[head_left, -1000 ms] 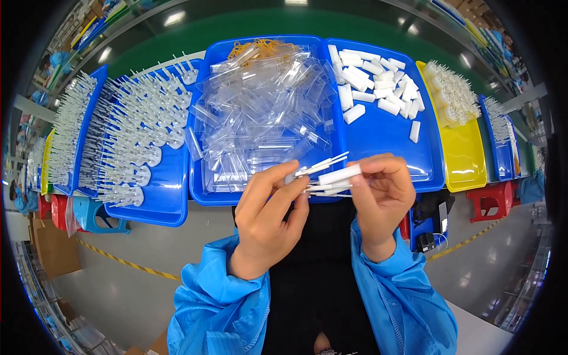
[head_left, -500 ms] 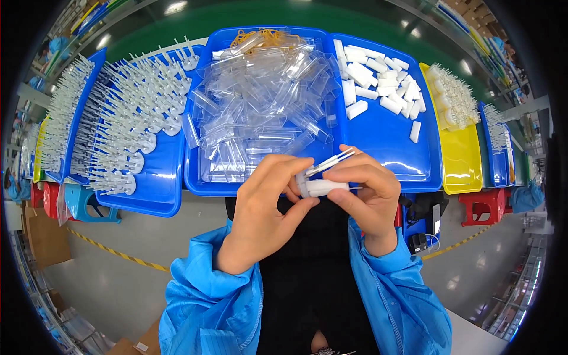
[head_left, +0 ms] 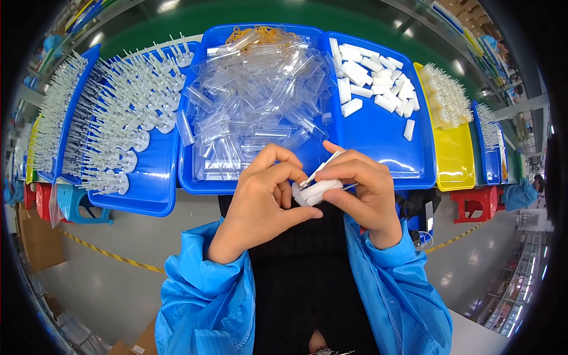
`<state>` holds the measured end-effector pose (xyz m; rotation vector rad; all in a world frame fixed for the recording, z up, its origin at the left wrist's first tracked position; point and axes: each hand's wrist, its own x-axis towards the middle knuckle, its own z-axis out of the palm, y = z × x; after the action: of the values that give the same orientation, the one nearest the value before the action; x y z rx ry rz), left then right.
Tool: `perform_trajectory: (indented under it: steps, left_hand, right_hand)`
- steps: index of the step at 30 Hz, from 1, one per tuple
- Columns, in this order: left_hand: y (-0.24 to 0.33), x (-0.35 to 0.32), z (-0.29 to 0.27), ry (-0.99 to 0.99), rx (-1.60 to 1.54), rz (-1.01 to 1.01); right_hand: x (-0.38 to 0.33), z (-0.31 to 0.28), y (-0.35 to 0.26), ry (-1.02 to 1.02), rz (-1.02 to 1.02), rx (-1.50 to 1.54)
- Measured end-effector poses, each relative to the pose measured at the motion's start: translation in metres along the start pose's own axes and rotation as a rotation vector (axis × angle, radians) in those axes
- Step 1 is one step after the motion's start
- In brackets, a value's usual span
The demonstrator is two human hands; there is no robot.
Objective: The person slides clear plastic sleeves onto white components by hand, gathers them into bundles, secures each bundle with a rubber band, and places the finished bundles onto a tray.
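Observation:
Over the trays' front edge, my left hand (head_left: 257, 195) is closed on a pale plastic piece with a round base (head_left: 297, 190) and thin white rods (head_left: 324, 167) sticking out. My right hand (head_left: 370, 192) pinches a white foam-like block (head_left: 321, 190) between thumb and fingers, against that base. A rod tip pokes out past the block by my right fingers. Parts of the base are hidden behind my left fingers. Matching blocks (head_left: 384, 102) lie piled in the blue tray (head_left: 408, 148) ahead on the right.
Clear plastic sleeves (head_left: 260, 100) and orange rubber bands (head_left: 260, 34) fill the middle blue tray (head_left: 192, 188). At left, many rodded pieces (head_left: 133, 112) stand in another blue tray (head_left: 155, 198). A yellow tray (head_left: 455, 160) at right holds more pale, spiky pieces (head_left: 447, 97).
The pronged piece has tilted in my hands, its rods now rising more steeply. My left fingers have curled higher around its base. The whole view has shifted slightly.

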<state>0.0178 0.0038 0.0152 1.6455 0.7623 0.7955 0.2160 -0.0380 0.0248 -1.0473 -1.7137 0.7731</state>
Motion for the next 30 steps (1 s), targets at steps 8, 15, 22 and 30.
perform_trajectory:
  steps: [8,15,22,30]
  left_hand:
    - [0.002,-0.006,0.001,0.053,-0.055,0.011]
    - [-0.002,-0.008,-0.002,0.101,-0.257,0.055]
    - [-0.004,-0.007,0.004,0.217,-0.249,0.097]
    - [-0.006,-0.003,0.011,0.348,0.264,0.334]
  right_hand:
    - [0.030,-0.053,0.045,0.270,-0.082,-0.713]
    - [0.016,-0.044,0.047,0.056,0.103,-0.960]
    - [0.009,-0.039,0.049,0.202,0.205,-1.009]
    - [-0.012,-0.029,-0.018,0.452,0.046,-0.141]
